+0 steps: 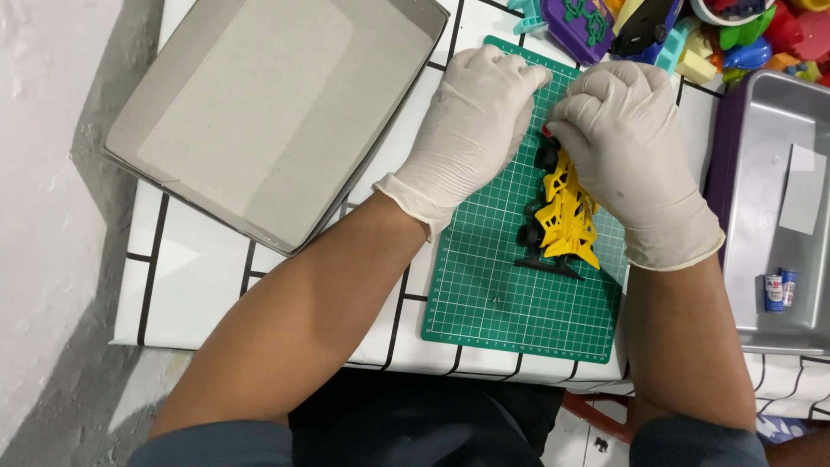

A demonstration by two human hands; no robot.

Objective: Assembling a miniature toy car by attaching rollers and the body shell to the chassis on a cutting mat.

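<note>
A yellow toy car (566,212) with black wheels and a black rear wing lies on a green cutting mat (501,303). Both hands wear white gloves. My right hand (631,143) is closed over the far end of the car. My left hand (471,125) rests beside it on the mat, its fingertips meeting the right hand at the car's front end. What the fingers pinch there is hidden.
An empty grey cardboard box lid (268,112) sits at the left. A metal tray (778,199) at the right holds two small batteries (778,290). A pile of colourful plastic toys (683,30) lies at the far edge. The table (199,277) is white with black lines.
</note>
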